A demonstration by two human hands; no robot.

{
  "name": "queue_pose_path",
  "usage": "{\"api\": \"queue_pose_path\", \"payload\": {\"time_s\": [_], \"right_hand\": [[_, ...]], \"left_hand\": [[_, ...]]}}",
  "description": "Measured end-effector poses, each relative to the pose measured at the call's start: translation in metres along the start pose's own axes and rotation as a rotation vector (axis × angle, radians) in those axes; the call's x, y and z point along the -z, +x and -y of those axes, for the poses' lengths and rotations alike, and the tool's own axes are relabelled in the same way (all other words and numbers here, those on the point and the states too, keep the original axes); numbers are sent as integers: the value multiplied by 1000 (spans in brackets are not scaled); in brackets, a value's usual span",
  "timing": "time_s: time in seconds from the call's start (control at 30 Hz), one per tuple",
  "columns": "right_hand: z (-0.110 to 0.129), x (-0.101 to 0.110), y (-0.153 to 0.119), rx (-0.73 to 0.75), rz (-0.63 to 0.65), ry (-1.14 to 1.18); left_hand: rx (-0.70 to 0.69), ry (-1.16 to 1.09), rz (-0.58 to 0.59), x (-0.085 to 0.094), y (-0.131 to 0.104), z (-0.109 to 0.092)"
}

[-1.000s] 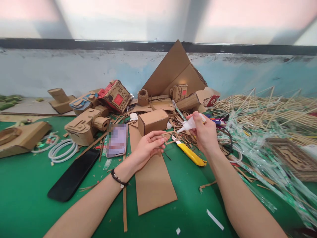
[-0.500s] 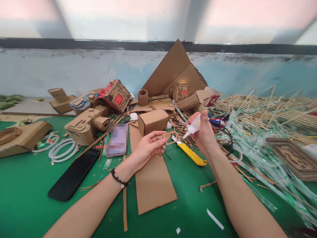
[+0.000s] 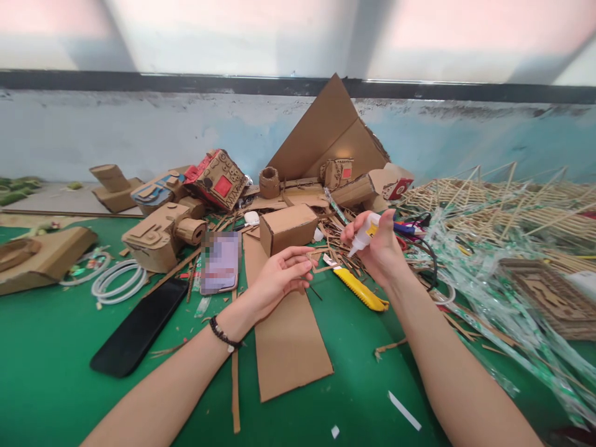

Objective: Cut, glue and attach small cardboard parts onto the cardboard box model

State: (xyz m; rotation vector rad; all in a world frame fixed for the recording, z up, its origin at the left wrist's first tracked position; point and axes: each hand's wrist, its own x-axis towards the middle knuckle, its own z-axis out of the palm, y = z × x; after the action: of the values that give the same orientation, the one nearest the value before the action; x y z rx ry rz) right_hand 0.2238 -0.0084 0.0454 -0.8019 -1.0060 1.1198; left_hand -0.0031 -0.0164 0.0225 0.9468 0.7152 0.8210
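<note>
My left hand (image 3: 285,276) pinches a small, thin cardboard frame (image 3: 322,269) between thumb and fingers, above a flat cardboard sheet (image 3: 293,354). To its right, my right hand (image 3: 379,248) is closed around a small white glue bottle (image 3: 364,234), whose nozzle points down and left, apart from the frame. Below the bottle lies a yellow utility knife (image 3: 361,289) with its blade end toward the frame. Just behind my left hand stands a closed cardboard box (image 3: 288,226).
Cardboard camera models (image 3: 156,236) and a phone (image 3: 220,264) lie to the left, near a black flat slab (image 3: 139,329) and a coiled white cable (image 3: 118,282). Cardboard scraps pile up behind. Plastic wrapping (image 3: 470,267) and thin wooden sticks (image 3: 503,198) cover the right side.
My right hand has turned the glue bottle a little, so more of its yellow label shows and the nozzle has shifted slightly right. My left hand stays nearly still with the frame.
</note>
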Motion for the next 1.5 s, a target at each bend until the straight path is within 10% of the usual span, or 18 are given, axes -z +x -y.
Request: {"api": "queue_pose_path", "payload": {"time_s": [1.5], "right_hand": [[-1,-10,-8,104,1,-162]], "left_hand": [[-13,-9,15,4,2,3]]}}
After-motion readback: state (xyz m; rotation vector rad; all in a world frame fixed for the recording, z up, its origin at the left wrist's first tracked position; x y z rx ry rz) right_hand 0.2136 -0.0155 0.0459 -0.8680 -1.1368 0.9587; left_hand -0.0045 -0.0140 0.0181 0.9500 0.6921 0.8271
